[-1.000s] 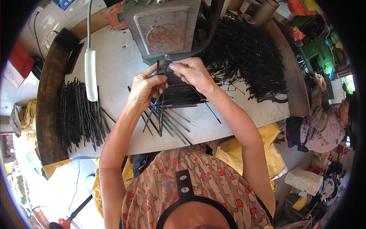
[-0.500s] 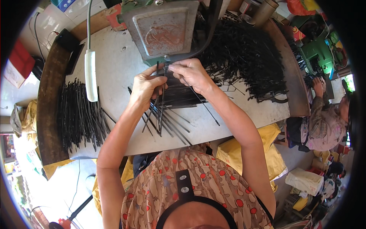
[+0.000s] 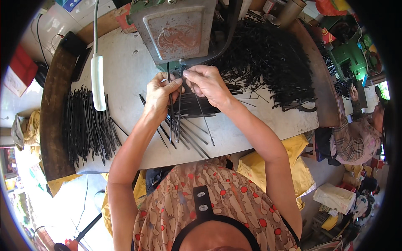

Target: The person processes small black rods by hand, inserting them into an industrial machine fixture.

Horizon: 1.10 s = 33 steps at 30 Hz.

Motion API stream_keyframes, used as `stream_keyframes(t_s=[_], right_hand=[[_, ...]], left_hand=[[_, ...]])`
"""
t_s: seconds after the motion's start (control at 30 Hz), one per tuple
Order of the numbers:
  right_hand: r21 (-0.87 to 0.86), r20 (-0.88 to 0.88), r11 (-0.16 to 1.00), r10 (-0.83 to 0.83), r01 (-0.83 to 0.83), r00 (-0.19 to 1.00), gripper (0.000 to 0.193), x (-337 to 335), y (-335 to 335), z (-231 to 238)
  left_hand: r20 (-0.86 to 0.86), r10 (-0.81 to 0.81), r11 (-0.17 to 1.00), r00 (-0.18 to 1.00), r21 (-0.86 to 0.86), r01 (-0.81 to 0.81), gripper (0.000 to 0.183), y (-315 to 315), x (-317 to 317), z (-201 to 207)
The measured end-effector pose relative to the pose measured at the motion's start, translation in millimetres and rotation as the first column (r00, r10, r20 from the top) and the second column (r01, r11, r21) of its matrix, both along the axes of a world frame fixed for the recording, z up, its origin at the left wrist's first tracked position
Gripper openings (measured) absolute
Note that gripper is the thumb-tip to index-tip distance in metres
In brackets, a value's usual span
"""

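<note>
Close together under the metal machine (image 3: 178, 37) are both of my hands. My left hand (image 3: 158, 96) is closed, thumb against fingers, around a few thin black rods (image 3: 171, 121) that stand roughly upright and reach up to the machine's underside. Beside it, my right hand (image 3: 209, 85) pinches at the upper end of a rod just below the machine; its fingertips nearly touch the left thumb. Another thin black rod (image 3: 204, 119) slants down from beneath the right hand. Loose black rods (image 3: 192, 136) lie fanned on the pale tabletop (image 3: 234, 125) below the hands.
A bundle of black rods (image 3: 90, 127) covers the table's left side, under a hanging white lamp (image 3: 98, 81). A large heap of black strips (image 3: 276, 67) fills the right. Wooden rims (image 3: 54, 121) edge the table. At far right, a co-worker's hand (image 3: 354, 93) is by a green machine (image 3: 349, 58).
The rod under my right hand has swung left and hangs steeper. The rods in my left hand have shifted slightly. The co-worker's arm at far right has moved.
</note>
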State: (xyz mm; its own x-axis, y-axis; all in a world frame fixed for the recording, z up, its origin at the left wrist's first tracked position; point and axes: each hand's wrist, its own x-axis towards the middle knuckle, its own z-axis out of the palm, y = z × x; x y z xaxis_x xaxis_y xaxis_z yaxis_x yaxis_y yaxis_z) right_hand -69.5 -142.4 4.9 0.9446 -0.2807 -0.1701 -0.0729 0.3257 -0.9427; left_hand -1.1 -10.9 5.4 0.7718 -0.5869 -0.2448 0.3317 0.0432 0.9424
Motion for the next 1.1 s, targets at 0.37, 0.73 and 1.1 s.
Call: stream_keyframes(t_s=[0.37, 0.73, 1.1], right_hand=[[-0.053, 0.028, 0.998, -0.036, 0.038, 0.999, 0.02, 3.1, 4.3, -7.7], [0.037, 0.027, 0.999, -0.009, 0.008, 1.0, 0.022, 7.5, 3.6, -6.1], [0.07, -0.016, 0.998, -0.005, 0.006, 1.0, 0.018, 8.4, 2.0, -8.7]], left_hand=[[-0.021, 0.057, 0.996, 0.998, -0.066, -0.058, 0.017, -5.5, -2.2, -9.0], [-0.059, -0.014, 0.99, 0.998, -0.139, 0.005, 0.014, -1.8, 8.4, -13.6], [-0.058, 0.046, 0.994, 0.997, -0.096, -0.052, 0.017, -7.4, 5.0, -4.6]])
